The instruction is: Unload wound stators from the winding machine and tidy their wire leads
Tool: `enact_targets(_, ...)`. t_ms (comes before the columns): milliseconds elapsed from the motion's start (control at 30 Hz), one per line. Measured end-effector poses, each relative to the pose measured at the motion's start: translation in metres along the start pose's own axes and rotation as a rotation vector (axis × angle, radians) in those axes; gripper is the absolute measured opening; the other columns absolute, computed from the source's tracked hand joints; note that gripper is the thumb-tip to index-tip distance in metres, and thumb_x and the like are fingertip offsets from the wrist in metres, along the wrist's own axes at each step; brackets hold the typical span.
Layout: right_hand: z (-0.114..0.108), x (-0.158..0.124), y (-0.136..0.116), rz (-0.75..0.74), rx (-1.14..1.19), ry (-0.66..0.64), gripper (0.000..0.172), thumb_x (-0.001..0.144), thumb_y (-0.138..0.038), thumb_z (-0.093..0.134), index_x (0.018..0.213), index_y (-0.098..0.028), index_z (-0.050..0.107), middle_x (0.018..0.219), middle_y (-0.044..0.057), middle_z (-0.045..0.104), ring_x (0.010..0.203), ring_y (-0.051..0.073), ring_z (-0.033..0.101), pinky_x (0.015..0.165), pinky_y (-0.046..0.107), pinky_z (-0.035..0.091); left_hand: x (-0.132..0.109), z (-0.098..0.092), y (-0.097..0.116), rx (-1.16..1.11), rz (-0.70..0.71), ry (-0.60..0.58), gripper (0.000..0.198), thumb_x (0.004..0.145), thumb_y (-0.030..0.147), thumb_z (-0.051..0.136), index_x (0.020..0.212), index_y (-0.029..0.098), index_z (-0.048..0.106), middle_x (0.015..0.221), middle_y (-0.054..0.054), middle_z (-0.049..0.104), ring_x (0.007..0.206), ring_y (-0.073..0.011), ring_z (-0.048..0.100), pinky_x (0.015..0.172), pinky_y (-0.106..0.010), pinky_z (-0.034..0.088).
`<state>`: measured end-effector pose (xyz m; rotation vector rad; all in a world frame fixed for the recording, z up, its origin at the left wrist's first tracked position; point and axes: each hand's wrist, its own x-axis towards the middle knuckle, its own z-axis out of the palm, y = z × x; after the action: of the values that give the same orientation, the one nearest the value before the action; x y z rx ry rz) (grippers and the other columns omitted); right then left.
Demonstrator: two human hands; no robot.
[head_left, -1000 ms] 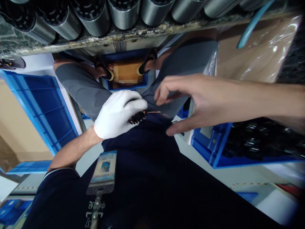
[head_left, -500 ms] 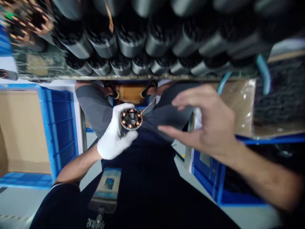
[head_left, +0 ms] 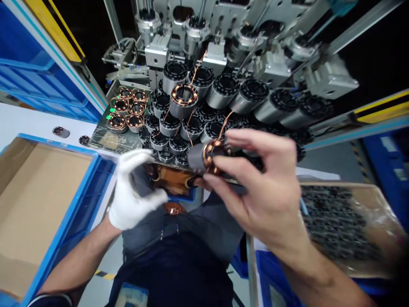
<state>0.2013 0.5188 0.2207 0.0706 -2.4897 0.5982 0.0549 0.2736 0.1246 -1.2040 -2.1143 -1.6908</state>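
Observation:
A motor stator (head_left: pixel 197 157) with copper windings and a dark outer body is pinched between the thumb and fingers of my bare right hand (head_left: pixel 265 183), tilted on its side. A copper lead sticks up from it. My left hand (head_left: pixel 129 194), in a white glove, is empty with thumb and fingers apart, just left of the stator and near the table's front edge. Another copper-wound stator (head_left: pixel 182 106) sits on top of the rows of bare stators (head_left: pixel 191 126) behind my hands. Several finished-looking wound stators (head_left: pixel 137 108) stand together at the left.
Behind the rows stands a machine with metal spindles (head_left: pixel 194 27). A blue crate (head_left: pixel 105 170) lined with cardboard is at the left. At the right lies a box of dark parts (head_left: pixel 338 226). Two loose stators (head_left: pixel 60 131) lie on the white surface.
The stator has passed from my left hand to my right hand. My gloved hand has let go and moved left. The view has tilted up to show the machine.

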Motion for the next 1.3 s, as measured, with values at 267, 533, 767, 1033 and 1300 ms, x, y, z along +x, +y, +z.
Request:
enact_targets(267,0.006,0.071,0.059,-0.036,-0.315,0.105,0.018,0.109,-0.04,0.082,0.122,-0.029,0.081,0.132,0.019,0.07,0.122,0.043,0.067,0.102,0.067,0.059,0.051,-0.073,-0.131,0.699,-0.407,0.164,0.071,0.094,0.05,0.085,0.153,0.014,0.067,0.16,-0.026,0.063,0.158,-0.0475,0.056,0.14,-0.069,0.042)
enact_targets(533,0.015,-0.006,0.035,-0.084,-0.216,0.307,0.039,0.094,-0.027,0.095,0.131,-0.035,0.086,0.123,0.013,0.077,0.112,0.041,0.074,0.093,0.062,0.061,0.085,-0.051,-0.147,0.746,-0.491,0.079,0.063,0.088,0.063,0.088,0.133,0.02,0.079,0.16,-0.018,0.07,0.148,-0.0451,0.066,0.13,-0.064,0.053)
enact_targets(767,0.082,-0.077,0.006,-0.024,0.177,0.219,0.056,0.097,-0.017,0.077,0.147,-0.042,0.081,0.088,0.004,0.074,0.066,0.029,0.071,0.047,0.05,0.061,0.039,-0.031,-0.117,0.343,-0.321,0.578,0.054,0.096,0.04,0.072,0.143,0.025,0.05,0.127,-0.011,0.076,0.119,-0.0269,0.078,0.122,-0.057,0.062)
enact_targets(1033,0.065,-0.082,0.007,0.035,0.25,-0.107,0.076,0.103,-0.018,0.086,0.163,-0.061,0.067,0.135,-0.001,0.085,0.123,0.031,0.081,0.108,0.051,0.072,-0.049,0.02,0.012,-0.566,-0.624,-0.453,0.075,0.102,0.055,0.09,0.16,0.029,0.051,0.146,-0.013,0.08,0.135,-0.0297,0.083,0.114,-0.049,0.072)
enact_targets(1300,0.061,-0.1,0.008,0.118,0.523,-0.129,0.008,0.112,-0.029,0.076,0.117,-0.031,0.082,0.106,0.005,0.082,0.083,0.022,0.075,0.074,0.041,0.059,-0.06,0.044,0.01,-0.546,-0.658,-0.351,0.05,0.089,0.033,0.101,0.126,0.021,0.069,0.122,-0.007,0.084,0.114,-0.0226,0.084,0.108,-0.038,0.069)
